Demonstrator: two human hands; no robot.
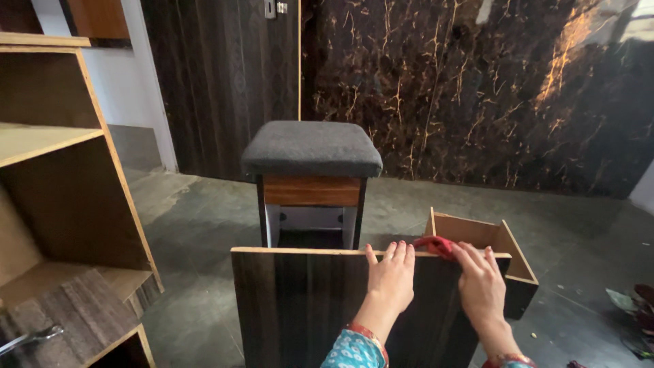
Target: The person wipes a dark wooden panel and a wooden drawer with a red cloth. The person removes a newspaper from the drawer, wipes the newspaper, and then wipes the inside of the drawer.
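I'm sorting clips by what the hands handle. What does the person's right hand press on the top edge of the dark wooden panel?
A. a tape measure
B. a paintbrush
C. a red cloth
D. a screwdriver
C: the right hand holds a red cloth against the panel edge.

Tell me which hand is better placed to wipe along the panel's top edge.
Probably the right hand: it already presses the red cloth on the dark panel edge. The left hand only rests there, steadying it.
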